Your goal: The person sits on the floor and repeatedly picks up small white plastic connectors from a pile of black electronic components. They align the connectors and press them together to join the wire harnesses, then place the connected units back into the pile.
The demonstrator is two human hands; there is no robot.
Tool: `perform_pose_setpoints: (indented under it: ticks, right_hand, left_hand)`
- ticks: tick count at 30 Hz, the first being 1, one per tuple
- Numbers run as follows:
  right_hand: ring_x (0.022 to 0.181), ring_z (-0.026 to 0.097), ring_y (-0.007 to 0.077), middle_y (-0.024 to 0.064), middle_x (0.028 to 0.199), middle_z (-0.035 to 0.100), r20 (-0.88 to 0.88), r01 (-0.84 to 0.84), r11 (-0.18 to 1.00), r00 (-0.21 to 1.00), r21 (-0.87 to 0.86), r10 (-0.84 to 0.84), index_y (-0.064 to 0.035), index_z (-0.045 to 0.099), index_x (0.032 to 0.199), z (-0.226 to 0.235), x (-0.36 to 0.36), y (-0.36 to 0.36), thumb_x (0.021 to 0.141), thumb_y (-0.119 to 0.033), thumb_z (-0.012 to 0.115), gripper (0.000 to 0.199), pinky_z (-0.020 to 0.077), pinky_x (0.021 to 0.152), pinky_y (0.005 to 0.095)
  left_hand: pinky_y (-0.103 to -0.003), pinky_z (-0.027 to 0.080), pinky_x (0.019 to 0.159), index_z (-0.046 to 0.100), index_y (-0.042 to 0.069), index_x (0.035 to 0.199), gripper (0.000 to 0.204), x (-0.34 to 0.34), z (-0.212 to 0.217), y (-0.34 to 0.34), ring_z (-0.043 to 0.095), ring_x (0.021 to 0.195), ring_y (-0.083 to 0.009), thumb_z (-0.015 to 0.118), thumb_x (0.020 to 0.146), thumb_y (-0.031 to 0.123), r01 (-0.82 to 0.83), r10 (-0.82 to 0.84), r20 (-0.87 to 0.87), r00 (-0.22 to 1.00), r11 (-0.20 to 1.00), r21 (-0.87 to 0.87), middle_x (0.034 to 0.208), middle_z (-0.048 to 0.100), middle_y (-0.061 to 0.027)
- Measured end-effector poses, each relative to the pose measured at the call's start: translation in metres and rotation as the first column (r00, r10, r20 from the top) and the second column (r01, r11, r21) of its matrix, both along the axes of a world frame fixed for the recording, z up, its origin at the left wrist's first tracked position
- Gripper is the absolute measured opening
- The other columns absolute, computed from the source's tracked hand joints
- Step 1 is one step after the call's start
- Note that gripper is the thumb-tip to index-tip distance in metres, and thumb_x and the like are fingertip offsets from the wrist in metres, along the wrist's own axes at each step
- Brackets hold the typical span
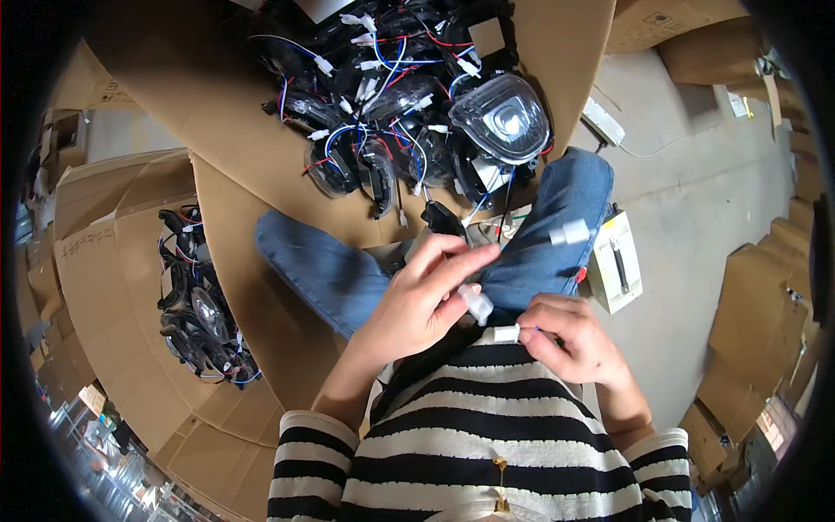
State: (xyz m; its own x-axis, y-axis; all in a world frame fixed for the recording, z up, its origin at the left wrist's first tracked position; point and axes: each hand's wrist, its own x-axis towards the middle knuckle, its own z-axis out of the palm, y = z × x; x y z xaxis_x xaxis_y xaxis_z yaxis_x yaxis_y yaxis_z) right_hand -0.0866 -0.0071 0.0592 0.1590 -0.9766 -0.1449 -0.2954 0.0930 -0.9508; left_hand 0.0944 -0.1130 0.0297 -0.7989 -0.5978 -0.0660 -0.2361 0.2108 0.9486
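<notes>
Two bare hands work apart, close to the striped sweater [487, 409], and we judge that most of what could go wrong here comes from small, loose parts. Our right hand [570, 337] is pinched at the end of a white connector [503, 334], with a bit of blue wire showing by the fingers; a pull on the wire rather than the housing could strain it. Our left hand [426, 296] has its fingers spread, and a translucent connector cover [476, 304] sits against the thumb; we cannot tell whether it is firmly gripped, so a slip could drop it between the legs. Another pale plastic piece [570, 231] shows over the right leg of the jeans [565, 187], blurred, so we cannot tell whether it rests there; if it does, a shift of the knee could tip it to the floor [670, 187]. Ahead, lamp units [383, 174] crowd the cardboard box [235, 165], their wires crossing, so lifting one carelessly could snag its neighbours or scuff the clear lens [503, 120].
</notes>
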Motion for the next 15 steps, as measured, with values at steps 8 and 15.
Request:
perform_pose_setpoints:
  ticks: [8,15]
  right_hand:
    - [0.055,0.051,0.0242,0.0095,0.064,0.051,0.086,-0.066,0.994,0.994,-0.09,0.073,0.0003,0.054,0.074,0.038,-0.018,0.005,0.071,0.0,0.055,0.003,0.0393,0.048,0.0331]
    - [0.055,0.051,0.0259,0.0102,0.063,0.052,-0.036,0.005,0.998,0.999,0.068,-0.003,0.0005,0.055,0.074,0.026,-0.012,-0.005,0.072,-0.002,0.054,0.003,0.0389,0.049,0.0329]
  left_hand:
    - [-0.033,0.046,0.057,0.045,0.005,0.116,0.047,0.004,-0.002,0.006,0.054,0.065,-0.0234,0.058,0.072,0.01,0.292,-0.237,0.235,0.943,0.926,-0.238,0.084,0.049,-0.0092]
    - [-0.035,0.044,0.06,0.041,0.002,0.119,0.054,-0.003,-0.001,0.01,0.053,0.067,-0.0255,0.054,0.066,0.003,0.328,-0.241,0.274,0.931,0.881,-0.342,0.077,0.053,-0.0107]
